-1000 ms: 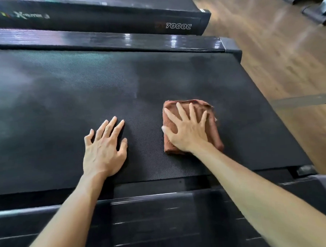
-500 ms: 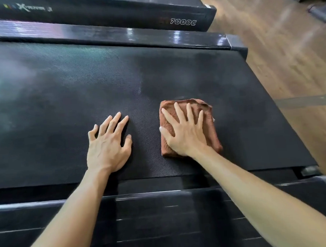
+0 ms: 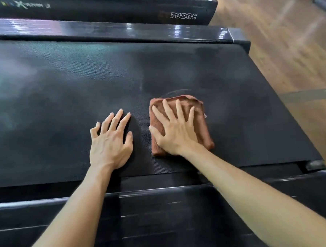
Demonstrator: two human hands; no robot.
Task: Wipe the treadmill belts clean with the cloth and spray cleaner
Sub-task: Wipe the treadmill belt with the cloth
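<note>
Brown folded cloth [image 3: 201,119] flat on black belt [image 3: 62,94], right hand [image 3: 175,131] spread open pressing it, left hand [image 3: 110,143] just left, open, flat, empty

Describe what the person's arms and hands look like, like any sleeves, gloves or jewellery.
Both forearms are bare as far up as the view shows, so no sleeves appear. The left hand and right hand wear no gloves, and no rings, watch or bracelets show. Fingernails are short and unpainted.
</note>
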